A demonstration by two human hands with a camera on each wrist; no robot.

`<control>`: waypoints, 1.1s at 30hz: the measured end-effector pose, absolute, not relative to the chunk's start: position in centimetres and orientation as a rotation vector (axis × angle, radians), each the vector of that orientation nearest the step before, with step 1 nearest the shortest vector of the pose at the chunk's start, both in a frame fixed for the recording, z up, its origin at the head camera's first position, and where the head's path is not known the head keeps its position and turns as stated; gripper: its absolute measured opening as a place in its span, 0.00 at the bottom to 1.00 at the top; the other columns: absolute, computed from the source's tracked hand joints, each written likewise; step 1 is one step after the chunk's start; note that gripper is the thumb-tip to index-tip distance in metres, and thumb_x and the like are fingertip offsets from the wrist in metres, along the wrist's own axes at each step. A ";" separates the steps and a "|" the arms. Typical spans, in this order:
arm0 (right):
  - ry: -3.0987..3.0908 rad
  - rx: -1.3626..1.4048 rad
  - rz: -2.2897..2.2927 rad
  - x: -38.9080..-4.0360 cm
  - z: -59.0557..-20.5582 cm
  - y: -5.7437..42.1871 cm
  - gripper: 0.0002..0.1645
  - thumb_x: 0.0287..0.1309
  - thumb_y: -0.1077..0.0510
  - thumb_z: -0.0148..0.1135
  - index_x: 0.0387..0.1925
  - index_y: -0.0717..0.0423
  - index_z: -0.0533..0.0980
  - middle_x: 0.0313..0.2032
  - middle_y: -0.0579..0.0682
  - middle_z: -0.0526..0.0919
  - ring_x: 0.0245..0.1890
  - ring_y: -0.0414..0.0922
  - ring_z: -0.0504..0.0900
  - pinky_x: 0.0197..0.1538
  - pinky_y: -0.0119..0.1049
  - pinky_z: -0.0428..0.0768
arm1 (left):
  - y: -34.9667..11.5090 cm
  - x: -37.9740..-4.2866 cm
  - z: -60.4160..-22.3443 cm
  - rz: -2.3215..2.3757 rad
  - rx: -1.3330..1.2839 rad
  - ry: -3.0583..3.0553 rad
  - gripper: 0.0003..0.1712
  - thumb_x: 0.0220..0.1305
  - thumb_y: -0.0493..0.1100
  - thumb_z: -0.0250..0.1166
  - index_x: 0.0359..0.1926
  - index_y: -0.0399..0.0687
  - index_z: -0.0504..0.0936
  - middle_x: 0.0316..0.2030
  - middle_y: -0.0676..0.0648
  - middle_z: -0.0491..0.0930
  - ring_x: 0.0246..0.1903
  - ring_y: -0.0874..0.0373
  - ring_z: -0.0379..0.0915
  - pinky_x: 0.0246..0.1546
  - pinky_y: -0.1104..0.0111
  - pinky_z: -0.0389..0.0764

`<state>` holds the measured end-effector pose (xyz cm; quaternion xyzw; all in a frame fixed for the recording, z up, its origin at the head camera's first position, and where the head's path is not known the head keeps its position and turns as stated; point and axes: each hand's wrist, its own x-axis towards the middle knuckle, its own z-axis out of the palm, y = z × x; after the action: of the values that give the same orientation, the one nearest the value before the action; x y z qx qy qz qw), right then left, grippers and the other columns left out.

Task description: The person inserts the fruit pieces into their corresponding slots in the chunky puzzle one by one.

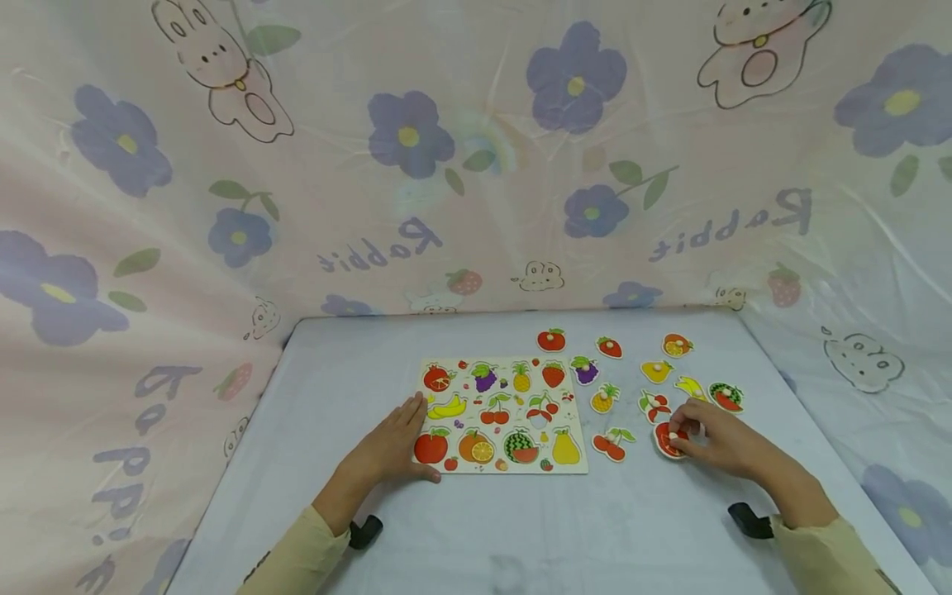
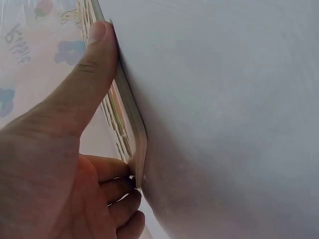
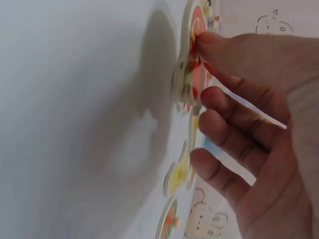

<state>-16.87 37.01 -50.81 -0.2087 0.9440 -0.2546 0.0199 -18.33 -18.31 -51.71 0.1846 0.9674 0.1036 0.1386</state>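
Note:
A flat fruit puzzle board (image 1: 464, 420) lies on the white table, printed with several fruit pictures. My left hand (image 1: 390, 442) holds its near left corner. In the left wrist view, the thumb (image 2: 102, 50) lies along one edge of the board (image 2: 132, 112) and the other fingers bend at the corner. To the right of the board, my right hand (image 1: 710, 434) pinches the small knob of a red pomegranate puzzle piece (image 1: 664, 445) between thumb and index finger. In the right wrist view this piece (image 3: 186, 47) is edge-on; whether it touches the table I cannot tell.
Loose knobbed pieces lie right of the board, among them cherries (image 1: 610, 446), a pineapple (image 1: 603, 401), grapes (image 1: 586, 372), a watermelon (image 1: 727, 398) and an orange (image 1: 677, 345). Another cherry piece (image 1: 652, 403) sits just beyond the pomegranate. A patterned curtain (image 1: 491, 198) encloses the table.

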 end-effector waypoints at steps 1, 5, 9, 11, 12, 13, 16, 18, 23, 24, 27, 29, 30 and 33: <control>2.926 -0.649 -0.787 -17.0 -50.7 36.8 0.13 0.61 0.57 0.80 0.38 0.44 0.80 0.34 0.37 0.74 0.36 0.36 0.72 0.37 0.32 0.76 | -18.3 -18.3 -51.7 0.298 0.533 2.794 0.76 0.49 0.67 0.84 0.85 0.36 0.53 0.85 0.37 0.50 0.84 0.41 0.46 0.83 0.50 0.57; 2.928 -0.651 -0.772 -17.6 -50.4 35.7 0.13 0.62 0.55 0.80 0.38 0.45 0.80 0.33 0.37 0.74 0.35 0.37 0.72 0.37 0.31 0.75 | -18.3 -18.3 -51.5 0.293 0.533 2.791 0.76 0.49 0.67 0.83 0.85 0.35 0.53 0.85 0.37 0.50 0.84 0.41 0.46 0.82 0.50 0.57; 2.936 -0.646 -0.766 -18.4 -50.1 34.6 0.12 0.62 0.55 0.80 0.39 0.45 0.80 0.33 0.38 0.74 0.36 0.38 0.73 0.38 0.31 0.77 | -18.3 -18.4 -51.5 0.297 0.531 2.796 0.75 0.50 0.67 0.84 0.84 0.35 0.53 0.85 0.36 0.50 0.84 0.41 0.46 0.82 0.49 0.57; 2.931 -0.653 -0.776 -18.7 -49.8 34.0 0.12 0.63 0.54 0.79 0.40 0.46 0.80 0.34 0.38 0.75 0.36 0.40 0.74 0.38 0.32 0.78 | -18.3 -18.3 -51.5 0.297 0.530 2.797 0.75 0.50 0.66 0.84 0.84 0.35 0.53 0.85 0.36 0.51 0.84 0.41 0.46 0.82 0.49 0.57; 2.926 -0.654 -0.782 -18.9 -49.7 33.7 0.12 0.64 0.54 0.79 0.40 0.46 0.80 0.34 0.39 0.75 0.37 0.41 0.74 0.39 0.32 0.79 | -18.3 -18.3 -51.5 0.301 0.529 2.798 0.75 0.49 0.66 0.84 0.84 0.34 0.54 0.85 0.36 0.51 0.84 0.41 0.46 0.82 0.49 0.57; 2.922 -0.654 -0.788 -19.1 -49.7 33.5 0.11 0.64 0.54 0.79 0.40 0.47 0.80 0.35 0.39 0.76 0.37 0.41 0.75 0.39 0.33 0.79 | -18.3 -18.3 -51.5 0.298 0.529 2.799 0.75 0.49 0.66 0.84 0.84 0.35 0.53 0.85 0.36 0.51 0.84 0.41 0.46 0.82 0.49 0.57; 2.916 -0.652 -0.796 -19.6 -49.6 32.8 0.11 0.65 0.53 0.78 0.42 0.48 0.81 0.36 0.39 0.77 0.38 0.43 0.76 0.42 0.36 0.82 | -18.2 -18.2 -51.6 0.304 0.531 2.802 0.75 0.49 0.66 0.84 0.84 0.34 0.54 0.84 0.36 0.51 0.84 0.41 0.47 0.82 0.49 0.58; 2.918 -0.648 -0.789 -19.9 -49.6 32.3 0.10 0.66 0.53 0.77 0.42 0.47 0.81 0.37 0.39 0.78 0.39 0.43 0.77 0.43 0.38 0.83 | -18.2 -18.2 -51.6 0.317 0.527 2.801 0.75 0.49 0.66 0.84 0.84 0.34 0.54 0.84 0.36 0.52 0.83 0.40 0.47 0.82 0.49 0.59; 2.929 -0.690 -0.780 -20.6 -49.2 30.9 0.09 0.66 0.55 0.77 0.42 0.47 0.82 0.36 0.38 0.78 0.39 0.44 0.77 0.43 0.40 0.84 | -18.1 -18.2 -51.7 0.335 0.513 2.800 0.75 0.49 0.66 0.84 0.84 0.34 0.53 0.84 0.36 0.52 0.83 0.40 0.49 0.81 0.48 0.61; 2.932 -0.706 -0.781 -20.8 -49.2 30.6 0.09 0.66 0.55 0.77 0.42 0.47 0.82 0.36 0.38 0.78 0.38 0.44 0.77 0.42 0.40 0.84 | -18.1 -18.2 -51.7 0.332 0.512 2.801 0.75 0.49 0.66 0.84 0.84 0.34 0.53 0.84 0.36 0.52 0.83 0.40 0.49 0.81 0.48 0.61; 2.940 -0.746 -0.788 -21.1 -49.0 29.8 0.09 0.66 0.56 0.77 0.42 0.48 0.82 0.36 0.38 0.78 0.38 0.44 0.77 0.41 0.37 0.83 | -18.1 -18.3 -51.7 0.331 0.510 2.805 0.75 0.49 0.66 0.84 0.84 0.35 0.54 0.84 0.36 0.51 0.83 0.40 0.48 0.81 0.48 0.61; 2.942 -0.766 -0.787 -21.4 -48.9 29.2 0.09 0.66 0.57 0.77 0.43 0.48 0.82 0.36 0.38 0.78 0.38 0.42 0.77 0.41 0.35 0.83 | -18.2 -18.3 -51.7 0.332 0.510 2.806 0.75 0.48 0.66 0.85 0.84 0.34 0.54 0.84 0.36 0.52 0.83 0.40 0.49 0.81 0.48 0.60; 2.939 -0.776 -0.788 -21.5 -48.9 29.0 0.09 0.66 0.57 0.77 0.43 0.48 0.82 0.37 0.38 0.78 0.38 0.42 0.77 0.41 0.35 0.83 | -18.2 -18.3 -51.7 0.325 0.508 2.805 0.75 0.48 0.66 0.84 0.84 0.35 0.53 0.85 0.36 0.51 0.83 0.41 0.48 0.81 0.49 0.60; 2.934 -0.790 -0.787 -21.9 -48.9 28.2 0.10 0.66 0.57 0.77 0.44 0.47 0.82 0.37 0.38 0.79 0.39 0.39 0.76 0.42 0.32 0.83 | -18.2 -18.4 -51.7 0.322 0.509 2.804 0.75 0.48 0.66 0.85 0.84 0.35 0.54 0.84 0.37 0.52 0.83 0.41 0.48 0.81 0.49 0.60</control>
<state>-21.94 28.20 -48.88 -0.2518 0.9347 -0.2509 0.0012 -18.35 -18.25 -51.71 0.1758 0.9686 0.1113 0.1361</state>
